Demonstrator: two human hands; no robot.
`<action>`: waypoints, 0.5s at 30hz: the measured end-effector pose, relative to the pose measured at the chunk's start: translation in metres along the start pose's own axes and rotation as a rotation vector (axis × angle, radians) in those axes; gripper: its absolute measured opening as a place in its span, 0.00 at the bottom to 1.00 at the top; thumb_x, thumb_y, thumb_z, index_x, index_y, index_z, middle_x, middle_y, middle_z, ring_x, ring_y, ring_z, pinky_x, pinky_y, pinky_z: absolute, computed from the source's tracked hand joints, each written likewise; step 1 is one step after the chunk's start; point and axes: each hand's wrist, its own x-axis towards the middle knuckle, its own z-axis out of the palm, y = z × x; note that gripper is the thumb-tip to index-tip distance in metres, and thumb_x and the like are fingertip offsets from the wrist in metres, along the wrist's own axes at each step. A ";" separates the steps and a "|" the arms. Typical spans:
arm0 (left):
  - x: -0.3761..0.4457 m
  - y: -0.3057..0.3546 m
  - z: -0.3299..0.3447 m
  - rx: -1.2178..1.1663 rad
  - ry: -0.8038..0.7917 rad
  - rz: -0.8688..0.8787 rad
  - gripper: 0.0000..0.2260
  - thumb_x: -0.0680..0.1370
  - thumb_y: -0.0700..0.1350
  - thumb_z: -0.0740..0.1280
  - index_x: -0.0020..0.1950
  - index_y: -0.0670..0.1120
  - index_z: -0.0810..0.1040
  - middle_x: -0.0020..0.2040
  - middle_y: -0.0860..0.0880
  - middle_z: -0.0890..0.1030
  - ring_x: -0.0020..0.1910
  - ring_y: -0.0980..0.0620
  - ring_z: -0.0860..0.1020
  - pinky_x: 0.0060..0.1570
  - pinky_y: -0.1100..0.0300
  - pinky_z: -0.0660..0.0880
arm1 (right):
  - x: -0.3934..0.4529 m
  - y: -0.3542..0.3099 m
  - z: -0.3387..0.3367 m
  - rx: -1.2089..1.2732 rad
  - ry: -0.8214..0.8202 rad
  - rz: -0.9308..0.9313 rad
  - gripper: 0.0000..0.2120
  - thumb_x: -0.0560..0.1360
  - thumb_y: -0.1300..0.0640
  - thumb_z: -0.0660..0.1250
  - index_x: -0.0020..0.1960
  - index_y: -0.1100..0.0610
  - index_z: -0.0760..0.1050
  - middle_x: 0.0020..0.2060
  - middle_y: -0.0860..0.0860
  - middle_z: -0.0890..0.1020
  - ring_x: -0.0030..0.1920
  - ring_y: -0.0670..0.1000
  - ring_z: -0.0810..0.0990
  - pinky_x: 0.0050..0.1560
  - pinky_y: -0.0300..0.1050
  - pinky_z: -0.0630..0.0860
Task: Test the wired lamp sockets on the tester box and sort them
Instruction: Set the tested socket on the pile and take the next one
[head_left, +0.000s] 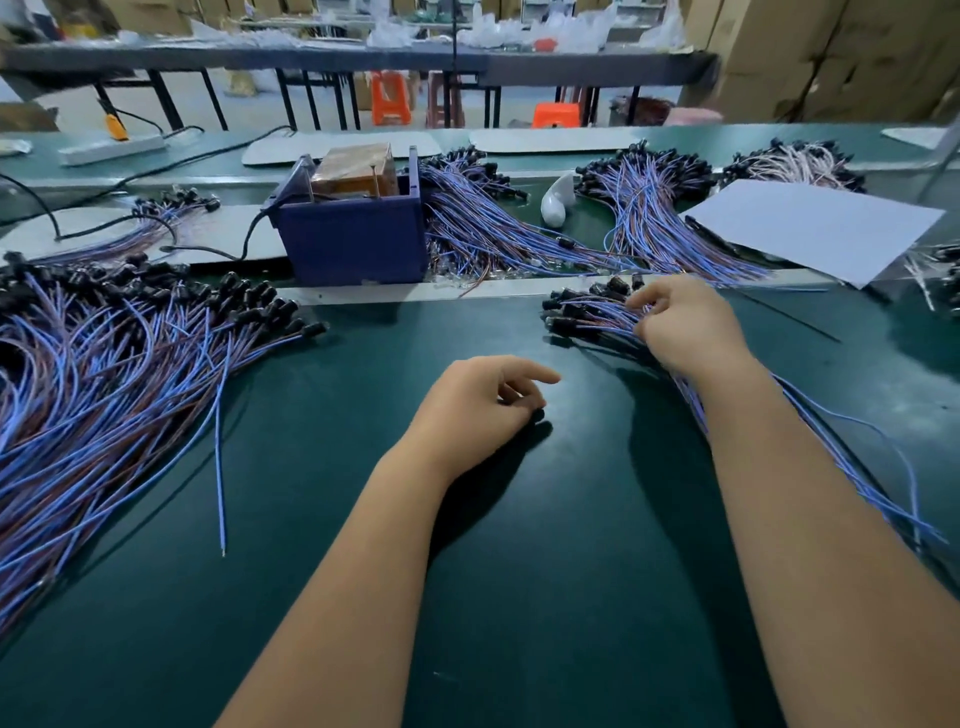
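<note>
The blue tester box (353, 236) stands on the far side of the green table (519, 571), with a black cable running into its left side. A bundle of lamp sockets (582, 312) on blue and brown wires lies to the right, sockets pointing left. My right hand (685, 325) lies on this bundle, its fingers curled and pinching wires just behind the sockets. My left hand (480, 408) rests on the table in the middle, fingers curled over a small black piece (538, 414) that looks like a socket. No wire shows from it.
A large heap of wired sockets (130, 358) spreads over the left of the table. More heaps (483, 223) (649, 208) lie behind the box, next to a white sheet (810, 228) and a white plastic piece (557, 200). A power strip (111, 148) sits far left.
</note>
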 end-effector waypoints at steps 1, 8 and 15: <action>0.000 0.000 0.000 0.001 0.009 -0.006 0.14 0.76 0.38 0.68 0.52 0.57 0.83 0.41 0.60 0.83 0.38 0.63 0.78 0.47 0.63 0.75 | -0.001 0.001 -0.002 -0.113 0.030 0.030 0.17 0.72 0.66 0.61 0.53 0.50 0.79 0.57 0.56 0.80 0.58 0.61 0.75 0.57 0.50 0.71; 0.005 -0.007 -0.014 0.109 0.315 -0.093 0.10 0.76 0.40 0.66 0.51 0.53 0.83 0.47 0.56 0.77 0.34 0.64 0.72 0.44 0.64 0.67 | -0.028 -0.064 0.049 -0.128 0.168 -0.154 0.15 0.76 0.58 0.61 0.60 0.52 0.78 0.59 0.57 0.78 0.62 0.61 0.71 0.61 0.51 0.66; -0.011 -0.034 -0.064 0.264 0.701 -0.456 0.12 0.76 0.40 0.64 0.57 0.48 0.82 0.66 0.46 0.75 0.63 0.43 0.73 0.60 0.57 0.67 | -0.071 -0.129 0.134 0.453 -0.210 -0.260 0.15 0.75 0.66 0.58 0.56 0.58 0.80 0.55 0.55 0.81 0.56 0.54 0.77 0.50 0.40 0.68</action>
